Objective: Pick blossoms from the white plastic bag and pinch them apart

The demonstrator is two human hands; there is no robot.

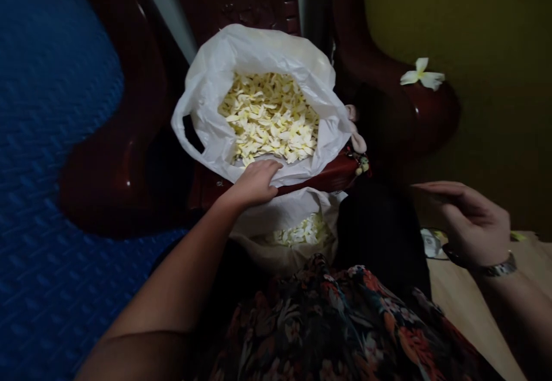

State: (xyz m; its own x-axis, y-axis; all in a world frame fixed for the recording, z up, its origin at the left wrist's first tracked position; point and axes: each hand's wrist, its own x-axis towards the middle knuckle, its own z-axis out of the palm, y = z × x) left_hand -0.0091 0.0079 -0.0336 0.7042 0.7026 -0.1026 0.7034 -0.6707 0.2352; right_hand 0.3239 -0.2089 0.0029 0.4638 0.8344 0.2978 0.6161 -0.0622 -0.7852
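The near rim of the white plastic bag (pixel 259 53), sitting on the dark red chair (pixel 129 157) and filled with pale blossoms (pixel 269 119), is being pressed by the left hand (pixel 254 183), fingers curled loosely. The right hand (pixel 468 220) is being held half open nearby, empty. The thin film is judged light, limp and slippery, best gathered at its handle loop.

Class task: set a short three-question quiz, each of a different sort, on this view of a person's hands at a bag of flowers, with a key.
1. True or false: the left hand rests on the near rim of the white plastic bag.
2. The single loose flower lies on: A) the blue mat B) the chair arm C) the wooden board.
3. What is worn on the right hand wrist?

Key: 1 true; 2 B; 3 a wristwatch.
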